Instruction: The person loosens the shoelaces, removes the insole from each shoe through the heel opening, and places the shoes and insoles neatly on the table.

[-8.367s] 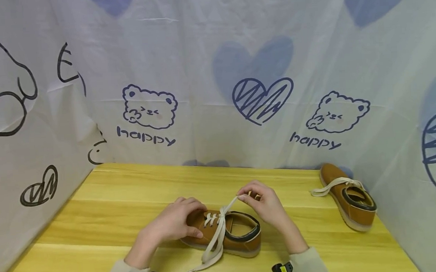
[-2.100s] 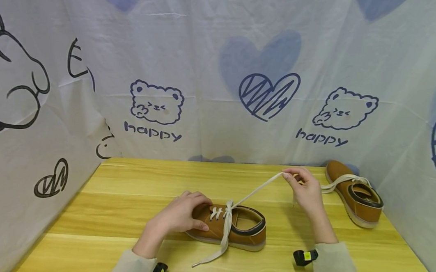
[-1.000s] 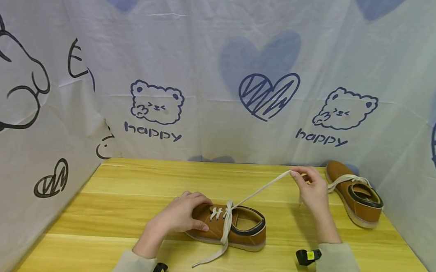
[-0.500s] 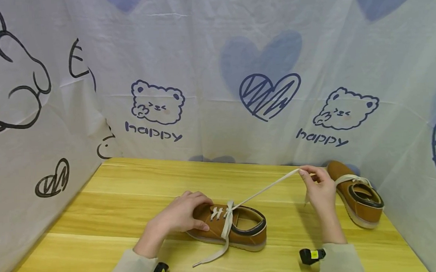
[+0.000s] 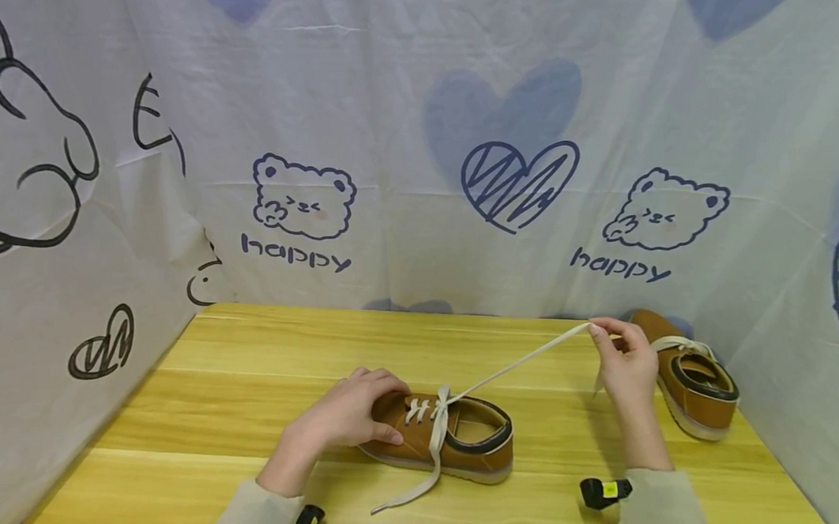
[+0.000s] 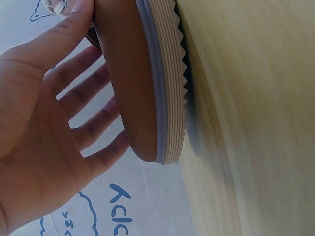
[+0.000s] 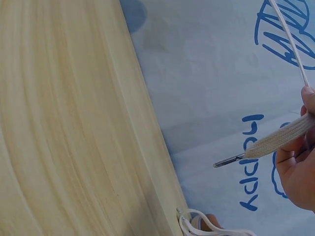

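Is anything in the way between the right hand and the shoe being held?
Nothing visible is. The right hand pinches a lace that runs straight to the held shoe; the other shoe lies on the hand's far side, not between.

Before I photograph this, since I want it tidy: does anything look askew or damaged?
No damage or spill stands out. Only the near shoe looks uneven: one lace end droops slack onto the table, the other end runs taut to the right fingers.

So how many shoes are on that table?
2: the near shoe, gripped by the left hand, and the far shoe at the table's right, partly behind the right hand.
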Demonstrator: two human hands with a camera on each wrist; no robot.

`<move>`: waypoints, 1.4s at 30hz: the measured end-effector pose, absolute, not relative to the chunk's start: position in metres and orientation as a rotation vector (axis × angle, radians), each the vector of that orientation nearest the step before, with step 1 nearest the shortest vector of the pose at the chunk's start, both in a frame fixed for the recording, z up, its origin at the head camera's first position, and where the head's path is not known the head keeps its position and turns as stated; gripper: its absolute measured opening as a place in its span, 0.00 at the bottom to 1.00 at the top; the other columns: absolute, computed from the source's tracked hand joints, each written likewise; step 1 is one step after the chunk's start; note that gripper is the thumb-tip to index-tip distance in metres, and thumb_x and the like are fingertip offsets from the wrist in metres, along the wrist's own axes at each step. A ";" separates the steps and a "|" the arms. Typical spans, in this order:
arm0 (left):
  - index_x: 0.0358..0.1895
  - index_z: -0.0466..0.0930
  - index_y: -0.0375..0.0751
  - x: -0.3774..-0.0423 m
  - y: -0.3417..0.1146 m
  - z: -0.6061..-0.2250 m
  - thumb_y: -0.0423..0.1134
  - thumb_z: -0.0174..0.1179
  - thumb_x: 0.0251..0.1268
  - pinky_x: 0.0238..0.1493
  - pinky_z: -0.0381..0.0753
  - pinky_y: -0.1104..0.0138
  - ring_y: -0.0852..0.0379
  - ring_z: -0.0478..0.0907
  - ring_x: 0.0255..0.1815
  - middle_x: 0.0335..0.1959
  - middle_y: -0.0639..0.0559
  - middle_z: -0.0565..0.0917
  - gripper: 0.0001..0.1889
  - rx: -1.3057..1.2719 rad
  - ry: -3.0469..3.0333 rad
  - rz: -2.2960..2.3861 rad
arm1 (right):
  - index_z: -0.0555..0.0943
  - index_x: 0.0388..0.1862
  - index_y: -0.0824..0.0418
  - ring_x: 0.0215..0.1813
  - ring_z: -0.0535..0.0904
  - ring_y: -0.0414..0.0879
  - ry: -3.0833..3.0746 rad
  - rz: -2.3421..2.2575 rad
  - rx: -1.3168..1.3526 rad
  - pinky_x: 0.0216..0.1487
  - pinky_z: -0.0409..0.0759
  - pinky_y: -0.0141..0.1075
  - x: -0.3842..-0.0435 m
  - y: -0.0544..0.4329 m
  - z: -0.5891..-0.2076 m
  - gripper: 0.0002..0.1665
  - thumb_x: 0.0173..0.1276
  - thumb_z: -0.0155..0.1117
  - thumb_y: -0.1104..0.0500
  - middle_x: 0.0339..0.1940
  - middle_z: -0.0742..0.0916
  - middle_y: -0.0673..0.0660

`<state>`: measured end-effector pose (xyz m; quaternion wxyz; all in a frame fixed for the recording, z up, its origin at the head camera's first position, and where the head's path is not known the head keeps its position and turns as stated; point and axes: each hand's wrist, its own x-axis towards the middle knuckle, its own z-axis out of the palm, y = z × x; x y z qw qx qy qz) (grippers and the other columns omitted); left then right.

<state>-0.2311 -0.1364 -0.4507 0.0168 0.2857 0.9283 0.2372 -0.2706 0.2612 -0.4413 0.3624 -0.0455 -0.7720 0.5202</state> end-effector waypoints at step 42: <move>0.62 0.82 0.48 -0.231 -0.136 -0.450 0.50 0.81 0.51 0.68 0.72 0.39 0.43 0.74 0.65 0.63 0.50 0.82 0.33 0.906 2.902 0.720 | 0.87 0.51 0.67 0.35 0.72 0.34 -1.903 1.355 -0.290 0.37 0.70 0.25 -0.269 0.278 -0.439 0.16 0.75 0.69 0.55 0.34 0.77 0.39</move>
